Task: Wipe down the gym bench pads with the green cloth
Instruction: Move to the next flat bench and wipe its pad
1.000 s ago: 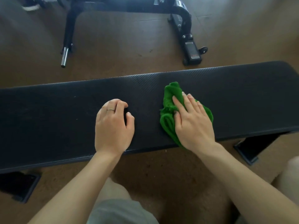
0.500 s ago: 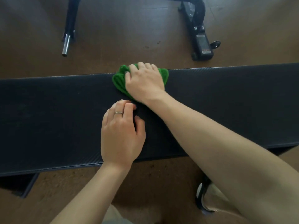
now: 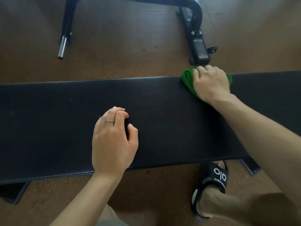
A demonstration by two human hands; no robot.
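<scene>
Right, the right hand [image 3: 211, 84] has fingers curled over the bunched green cloth [image 3: 187, 79] at the bench pad [image 3: 65, 119] far edge, left hand [image 3: 114, 141] loosely curled, holding nothing, resting mid-pad; cloth looks soft, light, best palmed from on top.

lighting: dim, warm, soft daylight from the upper right, where the floor [image 3: 260, 30] is palest. glare: thin bright line along the far edge of the bench pad [image 3: 65, 111]; glint on the chrome bar end [image 3: 62, 48]. shadows: soft, under the near edge. distortion: wide-angle, bench edges bowed. focus: lower right corner blurred; bottom corners dark.
</scene>
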